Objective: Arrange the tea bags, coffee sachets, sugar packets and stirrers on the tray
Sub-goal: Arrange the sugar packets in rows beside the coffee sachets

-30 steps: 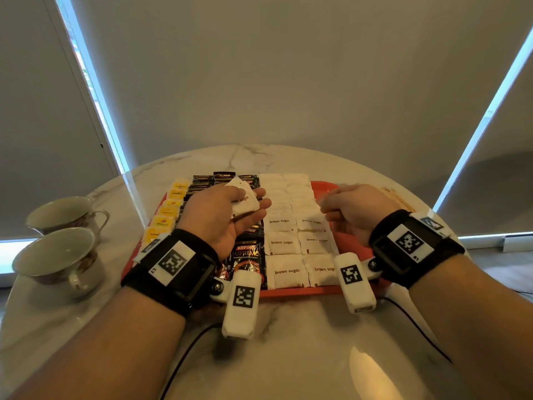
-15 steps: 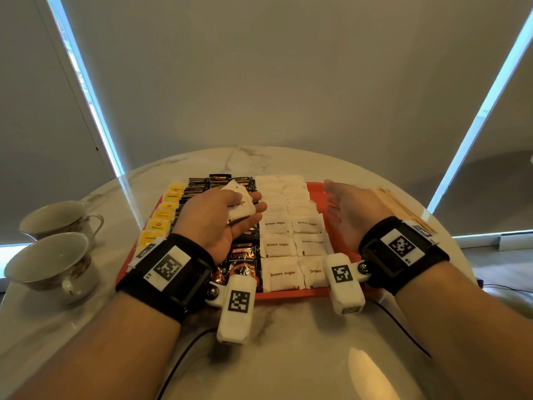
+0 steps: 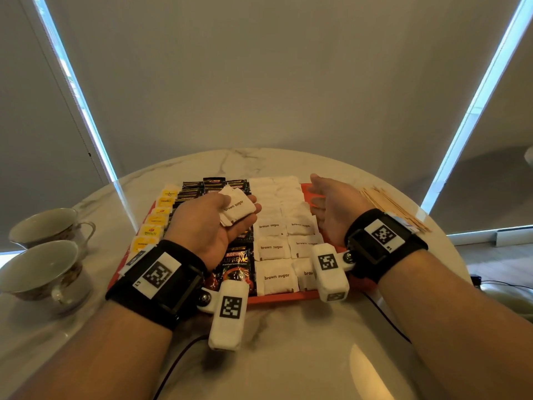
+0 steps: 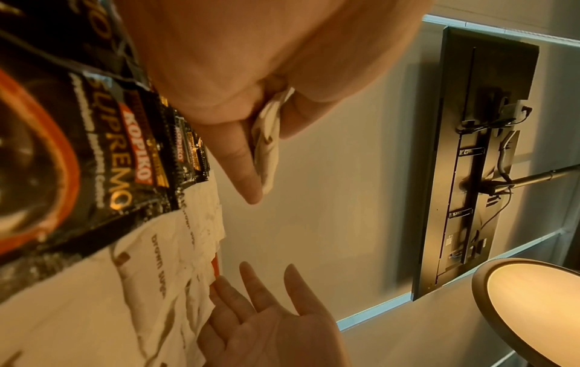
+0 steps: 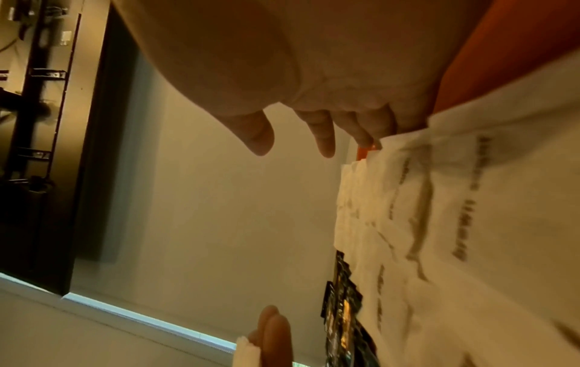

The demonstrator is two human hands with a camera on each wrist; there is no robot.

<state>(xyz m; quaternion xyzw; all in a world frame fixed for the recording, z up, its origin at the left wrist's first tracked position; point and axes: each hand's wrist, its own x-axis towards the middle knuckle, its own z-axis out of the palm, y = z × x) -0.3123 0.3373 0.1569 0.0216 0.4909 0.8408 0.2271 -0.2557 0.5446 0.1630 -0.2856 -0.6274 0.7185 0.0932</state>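
A red tray (image 3: 277,297) on the marble table carries a column of yellow tea bags (image 3: 153,230), black coffee sachets (image 3: 238,262) and two columns of white brown-sugar packets (image 3: 277,277). My left hand (image 3: 227,215) hovers over the coffee sachets and grips a small stack of brown-sugar packets (image 3: 236,209) (image 4: 267,139). My right hand (image 3: 320,194) (image 5: 298,134) hangs over the bare red right strip of the tray with its fingers straight and nothing in it. Wooden stirrers (image 3: 389,206) lie on the table to the right of the tray.
Two teacups (image 3: 43,269) stand at the left edge of the round table (image 3: 288,342). A black cable (image 3: 386,316) runs across the table near my right wrist. Grey blinds hang behind the table.
My right hand has gone from a loose fist to straight fingers and moved forward over the tray's right side. My left hand has kept hold of the sugar packets.
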